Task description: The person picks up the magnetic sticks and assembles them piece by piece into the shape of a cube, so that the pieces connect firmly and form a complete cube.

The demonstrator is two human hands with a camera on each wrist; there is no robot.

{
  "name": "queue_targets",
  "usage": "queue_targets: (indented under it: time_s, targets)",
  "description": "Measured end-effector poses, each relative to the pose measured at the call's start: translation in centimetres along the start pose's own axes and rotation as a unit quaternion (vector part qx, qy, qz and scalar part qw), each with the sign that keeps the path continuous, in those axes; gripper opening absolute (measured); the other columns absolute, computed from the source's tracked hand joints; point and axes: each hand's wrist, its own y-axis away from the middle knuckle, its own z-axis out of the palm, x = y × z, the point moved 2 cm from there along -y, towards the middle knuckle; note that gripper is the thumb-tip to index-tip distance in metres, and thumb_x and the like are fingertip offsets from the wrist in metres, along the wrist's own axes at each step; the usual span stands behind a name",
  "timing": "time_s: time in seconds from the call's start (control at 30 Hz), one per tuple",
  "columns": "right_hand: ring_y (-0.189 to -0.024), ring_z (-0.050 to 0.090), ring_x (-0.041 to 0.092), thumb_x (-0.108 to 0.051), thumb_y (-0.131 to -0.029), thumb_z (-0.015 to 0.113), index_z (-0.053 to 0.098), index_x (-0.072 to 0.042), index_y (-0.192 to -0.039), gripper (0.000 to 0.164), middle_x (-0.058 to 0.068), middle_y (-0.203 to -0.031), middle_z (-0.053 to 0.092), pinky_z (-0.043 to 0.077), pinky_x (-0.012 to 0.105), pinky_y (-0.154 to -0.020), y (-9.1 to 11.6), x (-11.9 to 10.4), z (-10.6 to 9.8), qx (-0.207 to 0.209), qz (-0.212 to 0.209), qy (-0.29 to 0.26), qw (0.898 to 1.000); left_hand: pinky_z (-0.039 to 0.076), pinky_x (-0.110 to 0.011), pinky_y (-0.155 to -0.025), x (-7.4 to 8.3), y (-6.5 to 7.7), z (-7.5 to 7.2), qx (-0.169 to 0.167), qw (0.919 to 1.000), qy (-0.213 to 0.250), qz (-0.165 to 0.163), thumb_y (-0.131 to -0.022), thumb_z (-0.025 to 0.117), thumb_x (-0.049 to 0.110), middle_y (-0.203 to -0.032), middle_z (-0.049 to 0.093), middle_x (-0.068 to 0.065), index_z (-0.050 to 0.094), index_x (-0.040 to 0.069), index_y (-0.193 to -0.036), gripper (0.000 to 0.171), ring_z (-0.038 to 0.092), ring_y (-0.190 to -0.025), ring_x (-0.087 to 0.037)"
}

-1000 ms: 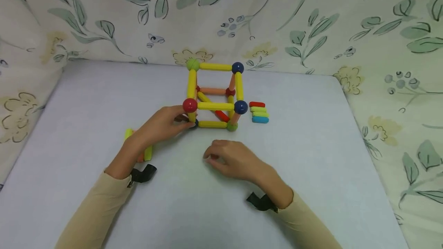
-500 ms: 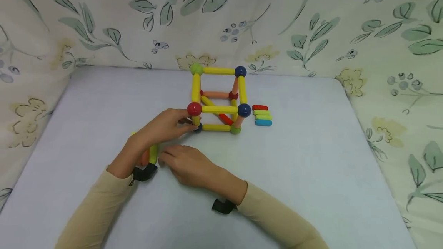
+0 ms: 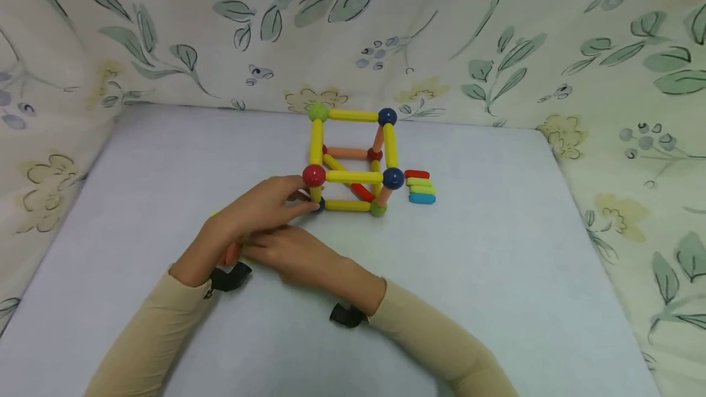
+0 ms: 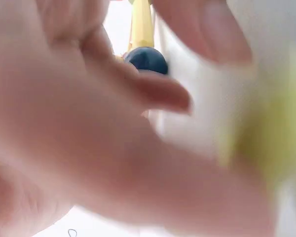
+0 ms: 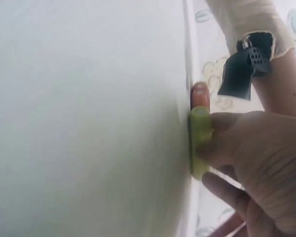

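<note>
A cube [image 3: 353, 176] of yellow, orange and red magnetic rods joined by coloured balls stands on the table. At its lower near-left corner my left hand [image 3: 256, 204] holds it, fingers curled behind the upright rod and thumb at the dark blue ball [image 3: 322, 204]. That ball also shows in the left wrist view, beyond the fingers. My right hand [image 3: 298, 256] reaches beneath the left wrist. In the right wrist view its thumb and fingers pinch a yellow-green rod [image 5: 200, 126], low at the tabletop. An orange rod [image 5: 200, 96] lies just beyond it.
Right of the cube lies a short row of rods: a red rod [image 3: 417, 174], yellow-green ones and a blue rod [image 3: 422, 198]. Part of the left pile hides under my left forearm. A floral cloth [image 3: 430, 35] hangs behind the table [image 3: 496, 250].
My right hand has moved left from in front of the cube to the left pile and now pinches a yellow-green rod. The left hand stays at the cube's corner.
</note>
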Motion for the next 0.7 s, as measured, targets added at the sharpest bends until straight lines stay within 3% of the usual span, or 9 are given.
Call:
queue_targets:
  time_s: [0.13,0.27,0.5,0.7]
  targets:
    - [-0.111,0.058,0.010,-0.010,-0.106,0.061,0.073,-0.023,-0.116,0.021,-0.010,-0.114,0.066,0.046,0.022,-0.102,0.6,-0.2,-0.7,-0.009,0.000,0.039,0.999,0.060,-0.046,-0.096,-0.3,-0.2,0.1,0.016,0.9998,0.005,0.014,-0.100,0.076,0.020,-0.118,0.076,-0.004,0.072,0.010,-0.121,0.024,0.076,-0.107,-0.021]
    - [-0.106,0.059,0.010,-0.014,-0.105,0.066,0.077,-0.026,-0.117,0.020,-0.008,-0.112,0.066,0.048,0.022,-0.096,1.7,-0.7,-1.3,-0.030,0.000,0.051,0.998,0.060,-0.045,-0.095,-0.5,-0.5,0.3,0.020,0.9994,0.007,0.027,-0.099,0.077,0.017,-0.117,0.076,-0.004,0.073,0.010,-0.120,0.023,0.076,-0.105,-0.022]
    - [-0.100,0.060,0.010,-0.019,-0.100,0.075,0.075,-0.025,-0.120,0.020,-0.008,-0.108,0.067,0.048,0.022,-0.082,5.5,-1.0,-2.2,-0.077,0.046,0.019,0.996,0.061,-0.043,-0.094,-0.7,-0.7,0.4,0.021,0.9991,0.007,0.036,-0.096,0.079,0.013,-0.113,0.077,-0.003,0.073,0.012,-0.112,0.017,0.076,-0.103,-0.020]
    - [-0.100,0.063,0.013,-0.017,-0.100,0.075,0.075,-0.020,-0.124,0.024,-0.002,-0.111,0.068,0.056,0.024,-0.087,9.2,0.4,-2.4,-0.067,0.114,-0.048,0.990,0.062,-0.043,-0.093,-1.0,-0.8,0.5,0.032,0.9990,0.011,0.029,-0.093,0.082,0.011,-0.111,0.077,-0.003,0.073,0.011,-0.111,0.020,0.076,-0.102,-0.021]
